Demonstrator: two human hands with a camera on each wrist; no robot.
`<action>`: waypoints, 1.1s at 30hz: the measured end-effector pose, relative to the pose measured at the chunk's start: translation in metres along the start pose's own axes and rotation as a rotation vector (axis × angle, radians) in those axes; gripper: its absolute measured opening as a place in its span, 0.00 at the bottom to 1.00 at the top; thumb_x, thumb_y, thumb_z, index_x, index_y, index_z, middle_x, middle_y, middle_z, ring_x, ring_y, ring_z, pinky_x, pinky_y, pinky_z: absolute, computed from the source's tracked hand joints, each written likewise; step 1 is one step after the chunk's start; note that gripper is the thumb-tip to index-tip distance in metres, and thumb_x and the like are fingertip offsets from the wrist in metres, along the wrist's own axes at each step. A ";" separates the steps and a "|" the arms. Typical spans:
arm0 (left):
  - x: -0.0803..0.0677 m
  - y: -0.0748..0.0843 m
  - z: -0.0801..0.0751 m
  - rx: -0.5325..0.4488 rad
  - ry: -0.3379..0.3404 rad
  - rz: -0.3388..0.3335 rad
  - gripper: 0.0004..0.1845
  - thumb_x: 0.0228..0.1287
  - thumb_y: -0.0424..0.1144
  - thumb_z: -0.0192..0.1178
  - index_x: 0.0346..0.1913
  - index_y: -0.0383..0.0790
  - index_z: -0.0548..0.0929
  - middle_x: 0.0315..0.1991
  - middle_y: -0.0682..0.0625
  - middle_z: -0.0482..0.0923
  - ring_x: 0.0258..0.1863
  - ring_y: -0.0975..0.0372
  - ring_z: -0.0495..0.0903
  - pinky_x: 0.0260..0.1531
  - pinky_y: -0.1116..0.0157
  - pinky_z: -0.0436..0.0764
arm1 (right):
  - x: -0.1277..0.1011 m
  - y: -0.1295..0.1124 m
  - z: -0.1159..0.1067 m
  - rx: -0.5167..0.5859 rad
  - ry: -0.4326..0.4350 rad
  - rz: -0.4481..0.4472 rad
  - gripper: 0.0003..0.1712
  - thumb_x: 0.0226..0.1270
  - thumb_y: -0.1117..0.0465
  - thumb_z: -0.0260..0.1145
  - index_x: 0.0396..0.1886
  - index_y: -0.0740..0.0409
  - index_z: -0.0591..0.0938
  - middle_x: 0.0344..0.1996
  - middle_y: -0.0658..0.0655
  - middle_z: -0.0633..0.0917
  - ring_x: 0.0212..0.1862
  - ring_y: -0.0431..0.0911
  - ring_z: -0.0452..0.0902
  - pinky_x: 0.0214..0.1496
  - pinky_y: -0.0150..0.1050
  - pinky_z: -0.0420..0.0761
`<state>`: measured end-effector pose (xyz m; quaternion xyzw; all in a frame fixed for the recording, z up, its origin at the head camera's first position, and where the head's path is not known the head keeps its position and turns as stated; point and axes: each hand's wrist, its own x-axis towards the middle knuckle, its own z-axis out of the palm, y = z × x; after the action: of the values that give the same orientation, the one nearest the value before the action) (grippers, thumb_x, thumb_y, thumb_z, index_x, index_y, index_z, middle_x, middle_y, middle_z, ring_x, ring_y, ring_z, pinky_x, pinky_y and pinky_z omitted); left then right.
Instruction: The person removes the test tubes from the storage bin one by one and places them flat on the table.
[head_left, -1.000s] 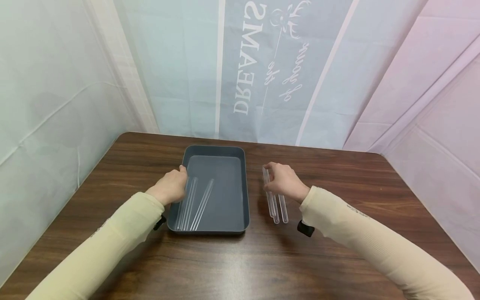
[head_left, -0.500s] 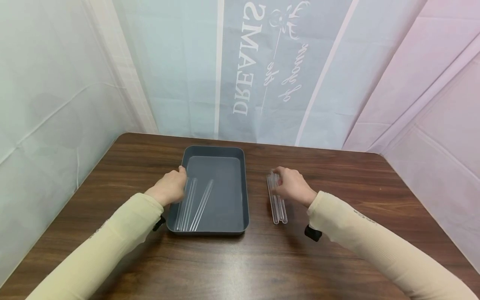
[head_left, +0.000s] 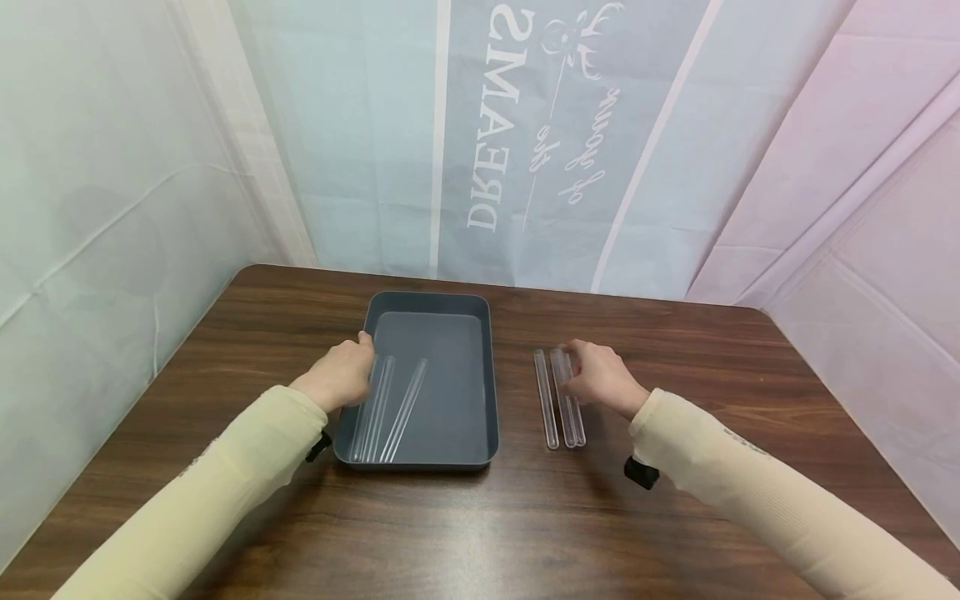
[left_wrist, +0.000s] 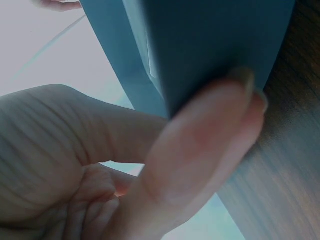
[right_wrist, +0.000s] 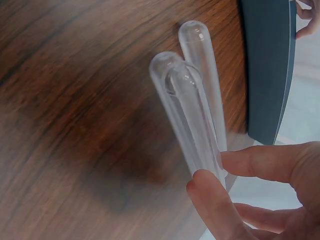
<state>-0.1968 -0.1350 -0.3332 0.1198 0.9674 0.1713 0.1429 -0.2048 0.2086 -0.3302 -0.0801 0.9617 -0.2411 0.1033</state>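
Observation:
A dark grey tray (head_left: pixel 491 375) lies on the wooden table. My left hand (head_left: pixel 341 375) grips its left rim; in the left wrist view the thumb (left_wrist: pixel 200 150) presses against the tray wall (left_wrist: pixel 215 40). Clear tubes (head_left: pixel 390 404) lie inside along the tray's left side. To the right of the tray, three more clear tubes (head_left: pixel 564 400) lie on the table. My right hand (head_left: pixel 600 379) pinches two of them at their far ends. In the right wrist view, thumb and forefinger (right_wrist: pixel 216 172) close on the tubes (right_wrist: pixel 192 115). The third tube (head_left: pixel 545 400) lies slightly apart, nearer the tray (right_wrist: pixel 267 65).
The brown table (head_left: pixel 480 517) has bare wood in front of the tray and to the far right. Pale fabric sheets with printed lettering (head_left: pixel 495 125) wall in the back and both sides. A black strap (head_left: pixel 641 472) shows at my right wrist.
My right hand has slid to the right along the table, and the tubes came with it. One tube now lies a little apart on the left. My left hand has stayed on the tray.

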 end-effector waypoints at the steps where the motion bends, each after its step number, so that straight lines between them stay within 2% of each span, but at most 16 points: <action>1: 0.000 0.000 0.000 0.001 0.001 -0.001 0.38 0.55 0.19 0.47 0.68 0.12 0.44 0.15 0.43 0.71 0.06 0.64 0.67 0.08 0.73 0.63 | 0.000 0.001 0.000 -0.007 -0.002 0.003 0.36 0.54 0.70 0.63 0.65 0.73 0.67 0.21 0.56 0.77 0.20 0.47 0.80 0.22 0.36 0.73; 5: 0.000 0.000 0.000 0.019 0.013 0.008 0.38 0.54 0.19 0.47 0.68 0.11 0.45 0.14 0.45 0.69 0.07 0.65 0.63 0.09 0.73 0.60 | -0.001 0.006 0.000 -0.024 -0.010 0.020 0.36 0.54 0.70 0.63 0.65 0.73 0.66 0.20 0.56 0.77 0.20 0.47 0.78 0.21 0.35 0.71; 12: -0.001 0.001 0.001 0.015 0.021 0.019 0.37 0.54 0.19 0.47 0.67 0.11 0.46 0.14 0.45 0.69 0.07 0.65 0.63 0.09 0.74 0.61 | 0.002 0.013 0.002 -0.035 -0.006 0.060 0.36 0.54 0.70 0.63 0.65 0.72 0.66 0.23 0.57 0.75 0.20 0.44 0.78 0.22 0.35 0.75; 19: 0.000 0.001 0.001 0.032 0.026 0.019 0.37 0.54 0.19 0.47 0.67 0.11 0.46 0.11 0.49 0.64 0.08 0.66 0.58 0.09 0.74 0.58 | 0.004 0.015 0.002 -0.048 -0.020 0.077 0.35 0.56 0.70 0.64 0.65 0.72 0.67 0.24 0.58 0.76 0.21 0.43 0.78 0.23 0.36 0.76; 28: 0.001 0.000 0.003 0.022 0.015 0.001 0.38 0.54 0.19 0.47 0.68 0.12 0.45 0.15 0.45 0.69 0.08 0.65 0.61 0.09 0.73 0.60 | 0.004 0.015 0.003 -0.082 -0.028 0.057 0.33 0.59 0.67 0.64 0.64 0.73 0.68 0.21 0.56 0.78 0.18 0.46 0.77 0.25 0.36 0.73; 33: 0.001 -0.001 0.003 0.018 0.013 -0.005 0.39 0.54 0.19 0.48 0.68 0.12 0.45 0.14 0.46 0.68 0.08 0.65 0.61 0.09 0.74 0.60 | 0.003 0.015 0.003 -0.092 -0.031 0.062 0.32 0.62 0.64 0.63 0.64 0.72 0.68 0.24 0.57 0.78 0.19 0.46 0.78 0.26 0.37 0.75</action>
<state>-0.1967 -0.1348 -0.3369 0.1174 0.9701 0.1631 0.1362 -0.2084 0.2195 -0.3406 -0.0586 0.9720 -0.1922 0.1218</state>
